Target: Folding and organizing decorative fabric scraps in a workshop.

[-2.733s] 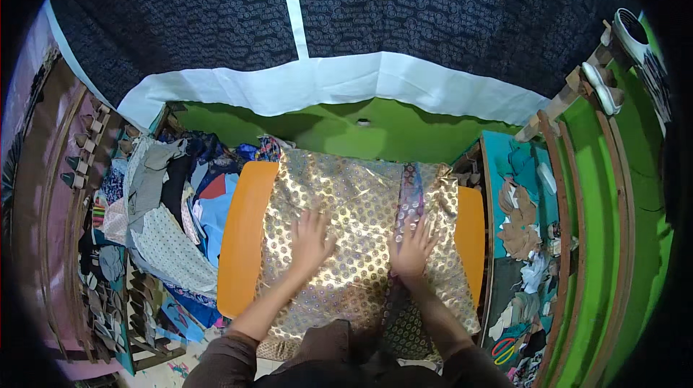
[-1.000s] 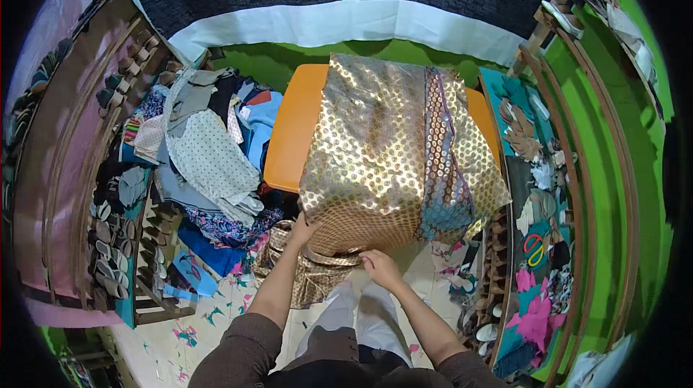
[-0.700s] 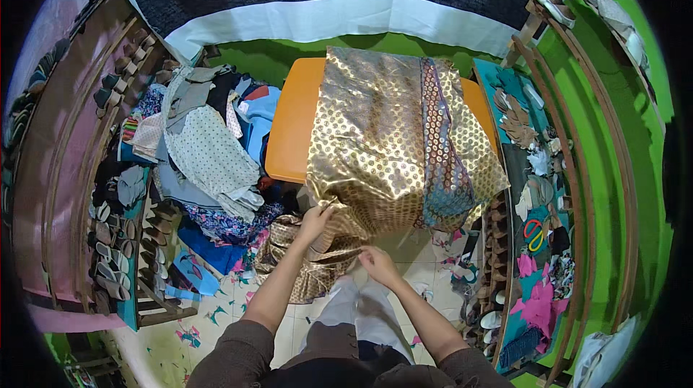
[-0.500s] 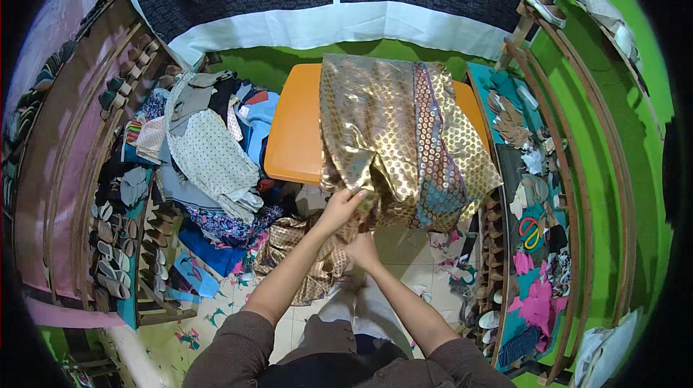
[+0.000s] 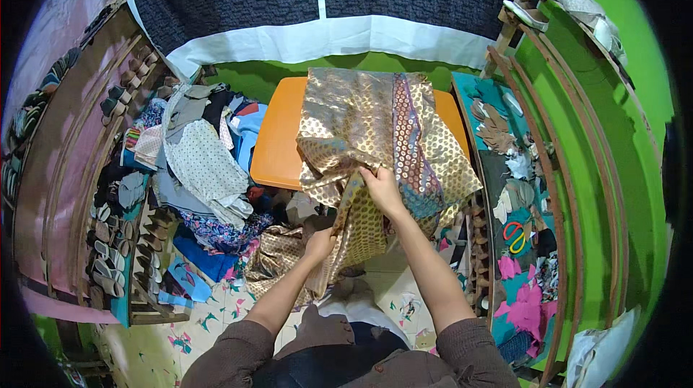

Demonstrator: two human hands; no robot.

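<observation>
A gold patterned cloth with a purple and blue decorated band lies over an orange table and hangs off its near edge. My right hand grips a fold of it near that edge, fingers pinched together. Lower and to the left, my left hand is closed on another part of the same cloth, and the fabric stretches between the two hands. More gold cloth trails down to the floor on the left.
A heap of clothes is piled left of the table. Shoe racks stand at the left. On the right shelf lie scissors with red and yellow handles and pink scraps. Fabric scraps litter the tiled floor.
My hands have moved apart: the right one up to the table's edge, the left one down and leftward. The cloth between them is now drawn out. The view has shifted slightly.
</observation>
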